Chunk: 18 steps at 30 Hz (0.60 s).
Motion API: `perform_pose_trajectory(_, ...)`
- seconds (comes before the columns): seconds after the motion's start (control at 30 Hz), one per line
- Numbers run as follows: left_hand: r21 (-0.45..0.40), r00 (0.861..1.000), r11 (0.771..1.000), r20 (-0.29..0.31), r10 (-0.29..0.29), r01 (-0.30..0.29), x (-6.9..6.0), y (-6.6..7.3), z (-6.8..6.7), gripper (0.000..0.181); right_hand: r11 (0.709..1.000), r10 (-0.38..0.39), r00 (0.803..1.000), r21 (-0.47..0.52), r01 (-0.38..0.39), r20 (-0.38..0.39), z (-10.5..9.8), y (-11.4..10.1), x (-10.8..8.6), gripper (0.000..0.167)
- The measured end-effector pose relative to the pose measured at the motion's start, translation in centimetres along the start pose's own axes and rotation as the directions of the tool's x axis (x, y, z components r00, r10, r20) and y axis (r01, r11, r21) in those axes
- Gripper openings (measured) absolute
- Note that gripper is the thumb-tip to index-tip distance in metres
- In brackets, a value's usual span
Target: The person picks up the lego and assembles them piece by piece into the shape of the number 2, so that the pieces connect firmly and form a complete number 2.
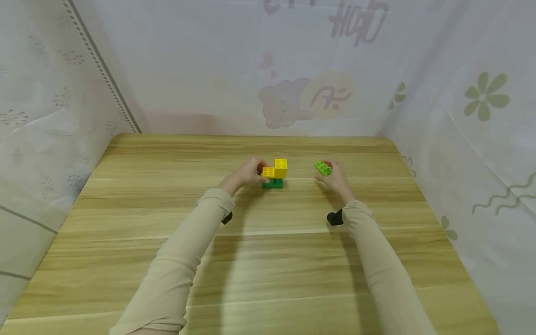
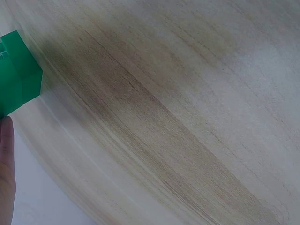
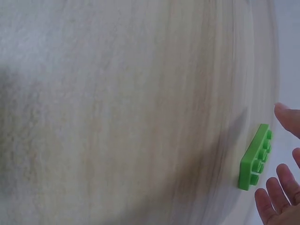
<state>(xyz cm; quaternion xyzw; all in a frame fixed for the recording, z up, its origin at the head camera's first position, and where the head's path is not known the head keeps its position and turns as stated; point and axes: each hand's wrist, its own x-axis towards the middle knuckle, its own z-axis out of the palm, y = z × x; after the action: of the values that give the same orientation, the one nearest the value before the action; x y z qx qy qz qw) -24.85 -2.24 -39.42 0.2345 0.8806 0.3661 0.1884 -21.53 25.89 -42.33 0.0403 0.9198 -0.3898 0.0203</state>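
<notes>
My left hand (image 1: 250,172) grips a small stack of toy building bricks at its left side. The stack has a dark green brick (image 1: 276,184) low down, an orange-yellow brick (image 1: 268,172) above it and a bright yellow brick (image 1: 281,169) on the right. In the left wrist view, only the green brick (image 2: 19,75) and one finger (image 2: 6,159) show, at the left edge. My right hand (image 1: 336,178) is around a flat light green brick (image 1: 322,168). The right wrist view has this brick (image 3: 255,158) on the table, studs toward my spread fingers, with a visible gap between.
Both bricks and hands are over a wood-grain table (image 1: 293,260). A patterned white cloth (image 1: 201,70) hangs behind the table and along both sides. Black wrist devices (image 1: 335,218) sit under the sleeves.
</notes>
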Motion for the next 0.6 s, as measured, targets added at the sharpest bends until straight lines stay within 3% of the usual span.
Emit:
perform_pose_trajectory(0.27, -0.005, 1.0, 1.0, -0.001, 0.001, -0.001, 0.0, 0.0, 0.0, 0.039, 0.995, 0.079, 0.995, -0.053, -0.082, -0.053, 0.2, 0.8, 0.2, 0.063)
perform_pose_trajectory(0.43, -0.005, 1.0, 1.0, -0.003, 0.005, -0.005, 0.0, -0.1, 0.1, 0.037, 0.989, 0.139, 0.988, -0.035, -0.141, -0.06, 0.4, 1.0, 0.2, 0.063)
perform_pose_trajectory(0.6, -0.005, 1.0, 1.0, -0.009, 0.008, -0.008, -0.1, -0.1, 0.1, 0.037, 0.988, 0.153, 0.985, -0.027, -0.155, -0.076, 0.7, 1.3, 0.5, 0.068)
